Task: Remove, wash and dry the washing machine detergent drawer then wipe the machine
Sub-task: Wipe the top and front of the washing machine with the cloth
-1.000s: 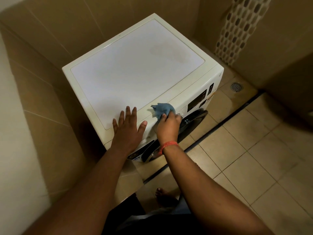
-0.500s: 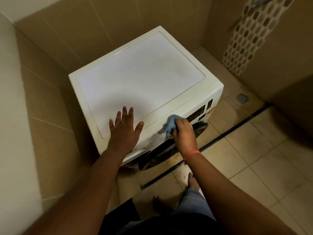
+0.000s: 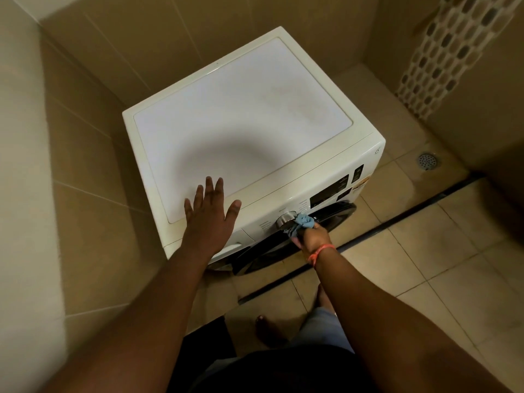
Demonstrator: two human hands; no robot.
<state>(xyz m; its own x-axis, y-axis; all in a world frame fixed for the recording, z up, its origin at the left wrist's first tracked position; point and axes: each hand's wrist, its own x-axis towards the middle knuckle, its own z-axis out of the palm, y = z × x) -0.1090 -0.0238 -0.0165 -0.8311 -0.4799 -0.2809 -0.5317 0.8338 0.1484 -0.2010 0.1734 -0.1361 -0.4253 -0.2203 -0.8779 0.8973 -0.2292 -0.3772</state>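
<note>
A white front-loading washing machine (image 3: 243, 117) stands in a tiled corner. My left hand (image 3: 208, 214) lies flat with fingers spread on the front left of its top. My right hand (image 3: 312, 236) grips a small blue cloth (image 3: 304, 221) against the front control panel, right beside the silver dial (image 3: 285, 217). The detergent drawer front (image 3: 232, 246) sits closed at the panel's left, below my left wrist. The dark round door (image 3: 334, 212) shows under the panel.
Beige tiled walls close in on the machine's left and back. A floor drain (image 3: 427, 161) lies to the right, and a dark channel (image 3: 425, 202) runs across the floor tiles. My bare feet (image 3: 269, 330) stand in front of the machine.
My right hand has carried the blue cloth down from the top front edge onto the control panel by the dial. My left hand stays flat on the top.
</note>
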